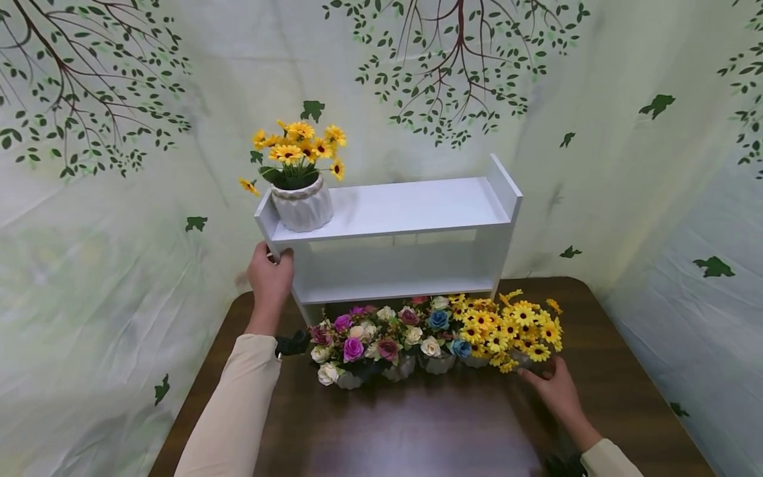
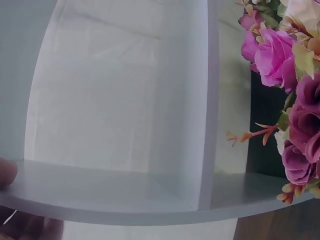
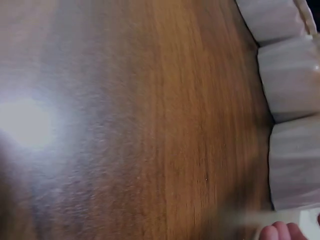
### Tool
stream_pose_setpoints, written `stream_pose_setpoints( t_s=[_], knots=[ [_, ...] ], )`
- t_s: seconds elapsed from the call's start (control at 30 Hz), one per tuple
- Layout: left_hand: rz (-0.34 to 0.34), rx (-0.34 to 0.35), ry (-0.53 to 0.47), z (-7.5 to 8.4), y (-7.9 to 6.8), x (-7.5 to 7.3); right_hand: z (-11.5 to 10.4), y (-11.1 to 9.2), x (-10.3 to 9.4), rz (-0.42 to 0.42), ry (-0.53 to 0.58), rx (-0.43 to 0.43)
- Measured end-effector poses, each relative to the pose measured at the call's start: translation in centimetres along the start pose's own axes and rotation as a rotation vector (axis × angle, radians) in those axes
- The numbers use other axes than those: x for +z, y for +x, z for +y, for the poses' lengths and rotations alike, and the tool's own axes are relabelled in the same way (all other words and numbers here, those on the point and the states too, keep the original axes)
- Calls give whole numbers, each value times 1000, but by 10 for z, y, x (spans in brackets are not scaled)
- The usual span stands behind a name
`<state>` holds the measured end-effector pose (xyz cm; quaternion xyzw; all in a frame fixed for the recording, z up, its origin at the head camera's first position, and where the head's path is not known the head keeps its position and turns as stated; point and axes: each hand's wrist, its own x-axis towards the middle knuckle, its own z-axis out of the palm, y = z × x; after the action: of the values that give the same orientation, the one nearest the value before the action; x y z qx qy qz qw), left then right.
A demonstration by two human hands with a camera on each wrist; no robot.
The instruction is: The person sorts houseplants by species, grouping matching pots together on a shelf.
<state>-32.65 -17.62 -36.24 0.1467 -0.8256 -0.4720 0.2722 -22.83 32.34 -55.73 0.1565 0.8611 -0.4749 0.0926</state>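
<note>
A white two-tier shelf (image 1: pixel 417 205) stands toward the back of the table. My left hand (image 1: pixel 269 275) grips its left side panel, the thumb on the inner face and the fingers outside, as the left wrist view also shows. On the top tier, at the left end, sits a white ribbed pot (image 1: pixel 303 209) of yellow flowers. At the right end of the front row, my right hand (image 1: pixel 557 391) holds a pot of yellow flowers (image 1: pixel 527 328) low down, thumb in front and fingers at its right side. Blossoms hide much of that pot.
Pots of purple, white and blue roses (image 1: pixel 387 334) stand close together before the shelf's lower part. Their pale walls (image 3: pixel 292 80) line up edge to edge in the right wrist view. The brown wooden table (image 1: pixel 411 424) extends in front, with a leaf-printed cloth (image 1: pixel 656 199) behind.
</note>
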Motion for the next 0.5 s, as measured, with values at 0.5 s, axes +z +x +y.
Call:
stream_pose_setpoints(
  t_s=[0.5],
  knots=[
    [34, 34, 125, 5, 11, -8, 5, 29, 15, 126, 129, -459]
  ],
)
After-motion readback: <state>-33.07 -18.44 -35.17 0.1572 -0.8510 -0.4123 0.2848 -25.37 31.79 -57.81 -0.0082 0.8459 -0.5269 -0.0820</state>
